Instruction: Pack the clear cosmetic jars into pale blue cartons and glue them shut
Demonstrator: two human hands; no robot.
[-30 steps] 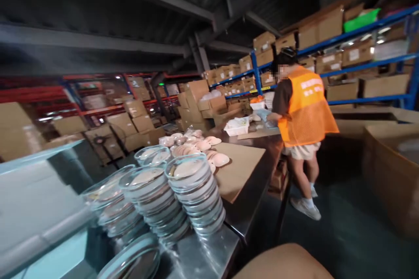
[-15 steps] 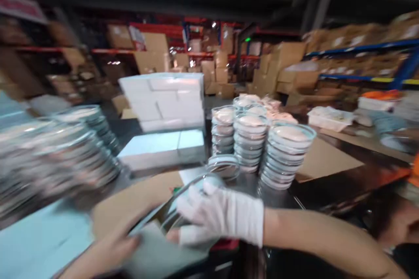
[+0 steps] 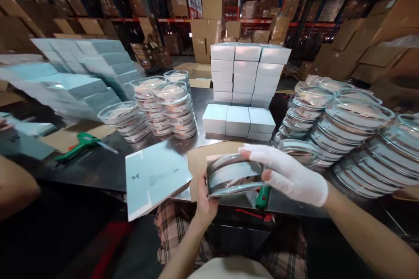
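My right hand point(image 3: 291, 176) wears a white fingerless knit glove, my left hand point(image 3: 204, 202) is ungloved, both forearms are sleeveless, and plaid cloth covers my lap.

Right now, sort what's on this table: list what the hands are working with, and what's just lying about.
In hand:
round clear case, held by left hand and gloved right hand
flat pale box beside it

Lying about:
green tool
stacked white boxes
stacks of clear cases
another person's arm
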